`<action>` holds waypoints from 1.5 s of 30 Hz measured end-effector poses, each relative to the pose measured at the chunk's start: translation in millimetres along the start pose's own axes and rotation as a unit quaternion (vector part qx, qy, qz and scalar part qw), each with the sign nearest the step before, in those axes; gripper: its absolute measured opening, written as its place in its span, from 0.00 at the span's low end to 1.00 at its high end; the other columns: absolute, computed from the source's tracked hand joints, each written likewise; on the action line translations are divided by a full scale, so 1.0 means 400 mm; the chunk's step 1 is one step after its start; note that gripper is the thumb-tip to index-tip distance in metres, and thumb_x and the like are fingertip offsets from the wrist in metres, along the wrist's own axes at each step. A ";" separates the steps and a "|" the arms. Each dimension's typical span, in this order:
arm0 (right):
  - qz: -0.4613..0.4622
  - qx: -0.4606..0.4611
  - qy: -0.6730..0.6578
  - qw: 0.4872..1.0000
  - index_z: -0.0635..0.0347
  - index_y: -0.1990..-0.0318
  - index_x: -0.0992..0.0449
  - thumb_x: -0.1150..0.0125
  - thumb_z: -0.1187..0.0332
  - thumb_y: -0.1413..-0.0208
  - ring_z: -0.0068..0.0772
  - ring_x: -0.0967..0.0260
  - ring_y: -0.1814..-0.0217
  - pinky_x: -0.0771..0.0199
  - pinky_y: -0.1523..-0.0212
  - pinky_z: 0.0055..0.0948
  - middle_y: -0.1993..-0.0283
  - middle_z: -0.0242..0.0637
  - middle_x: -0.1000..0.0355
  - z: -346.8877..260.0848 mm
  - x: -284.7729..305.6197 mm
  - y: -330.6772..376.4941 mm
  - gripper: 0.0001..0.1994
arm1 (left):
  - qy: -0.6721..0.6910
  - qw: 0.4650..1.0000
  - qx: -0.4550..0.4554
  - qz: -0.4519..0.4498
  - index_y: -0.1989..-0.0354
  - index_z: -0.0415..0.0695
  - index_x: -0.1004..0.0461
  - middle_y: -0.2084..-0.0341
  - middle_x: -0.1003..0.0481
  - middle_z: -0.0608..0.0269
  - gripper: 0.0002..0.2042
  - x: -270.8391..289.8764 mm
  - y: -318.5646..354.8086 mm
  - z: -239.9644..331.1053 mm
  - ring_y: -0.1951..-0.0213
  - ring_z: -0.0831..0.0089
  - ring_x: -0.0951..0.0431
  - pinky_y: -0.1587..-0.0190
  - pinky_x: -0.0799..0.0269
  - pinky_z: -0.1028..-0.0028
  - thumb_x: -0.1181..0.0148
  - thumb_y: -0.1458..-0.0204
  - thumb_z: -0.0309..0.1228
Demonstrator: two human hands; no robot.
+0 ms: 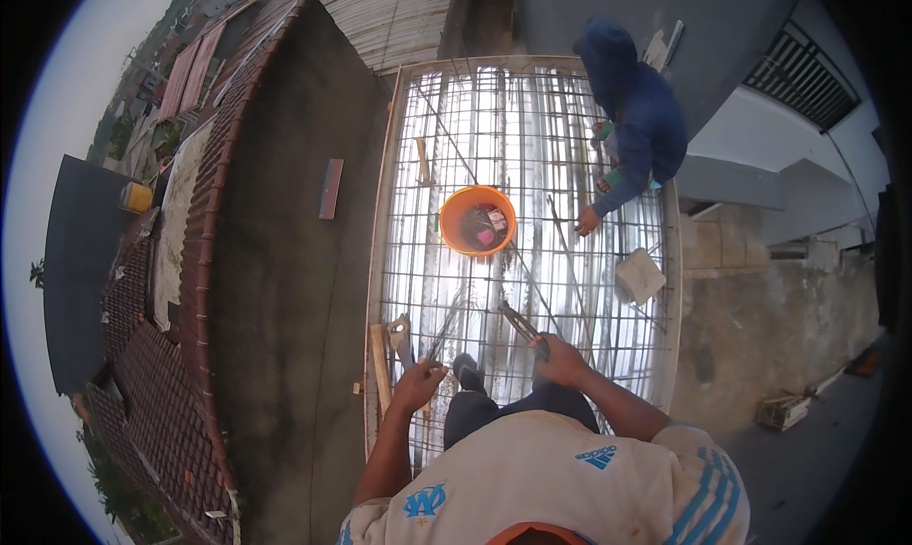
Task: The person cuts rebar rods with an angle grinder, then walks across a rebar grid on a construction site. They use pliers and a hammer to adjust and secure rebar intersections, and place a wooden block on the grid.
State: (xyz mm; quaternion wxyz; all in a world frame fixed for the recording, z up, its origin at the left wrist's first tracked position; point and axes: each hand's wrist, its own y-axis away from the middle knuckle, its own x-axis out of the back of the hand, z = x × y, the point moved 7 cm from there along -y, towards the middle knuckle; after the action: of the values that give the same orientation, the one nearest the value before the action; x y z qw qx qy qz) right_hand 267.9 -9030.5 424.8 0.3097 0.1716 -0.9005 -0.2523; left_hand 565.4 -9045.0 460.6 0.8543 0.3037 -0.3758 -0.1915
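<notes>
My left hand is closed around a bundle of thin dark wires that point away from me. My right hand grips the handles of a pair of pincers, their head out over the steel mesh. The mesh of crossed bars lies above shiny corrugated metal sheets. Just left of the wires rests a handsaw, its handle up toward the far side. My dark shoe stands on the mesh between my hands.
Ahead is an orange bucket with small items inside. A hammer lies far left. A co-worker in a blue hooded top crouches at far right, reaching to the mesh near a pale slab. Wooden boards edge the deck; lower ground drops away right.
</notes>
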 end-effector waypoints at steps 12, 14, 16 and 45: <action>-0.041 0.192 -0.089 0.976 0.62 0.46 0.43 0.41 0.59 0.53 0.52 0.35 0.55 0.34 0.56 0.39 0.56 0.52 0.35 -0.533 -0.141 0.079 0.29 | 0.276 0.944 -0.179 -0.023 0.60 0.38 0.30 0.72 0.30 0.66 0.18 0.156 0.035 0.169 0.68 0.78 0.33 0.66 0.36 0.75 0.44 0.52 0.41; -0.036 0.254 -0.029 0.966 0.61 0.46 0.43 0.42 0.60 0.52 0.52 0.36 0.54 0.34 0.56 0.40 0.55 0.51 0.35 -0.570 -0.157 0.077 0.28 | 0.262 0.947 -0.185 0.019 0.66 0.40 0.30 0.73 0.30 0.66 0.11 0.197 0.038 0.124 0.69 0.77 0.33 0.66 0.36 0.75 0.43 0.54 0.33; -0.009 0.296 0.028 0.955 0.60 0.46 0.41 0.43 0.63 0.51 0.49 0.35 0.54 0.33 0.56 0.39 0.55 0.48 0.36 -0.582 -0.155 0.084 0.25 | 0.234 0.954 -0.185 0.033 0.67 0.39 0.30 0.73 0.30 0.66 0.11 0.236 0.058 0.110 0.69 0.77 0.32 0.66 0.36 0.75 0.44 0.54 0.33; 0.268 0.115 -0.028 0.956 0.63 0.66 0.28 0.45 0.65 0.49 0.44 0.31 0.70 0.33 0.65 0.35 0.74 0.45 0.29 -0.338 0.083 0.226 0.10 | 0.208 0.958 -0.183 -0.074 0.55 0.35 0.29 0.76 0.28 0.67 0.17 0.324 0.222 -0.028 0.72 0.82 0.31 0.68 0.34 0.78 0.43 0.55 0.28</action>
State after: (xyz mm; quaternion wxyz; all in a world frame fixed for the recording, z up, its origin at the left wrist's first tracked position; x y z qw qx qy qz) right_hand 316.1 -9019.4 583.1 0.3188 -0.0482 -0.9447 -0.0597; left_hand 666.1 -9046.8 581.8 0.9380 0.2025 -0.1249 -0.2521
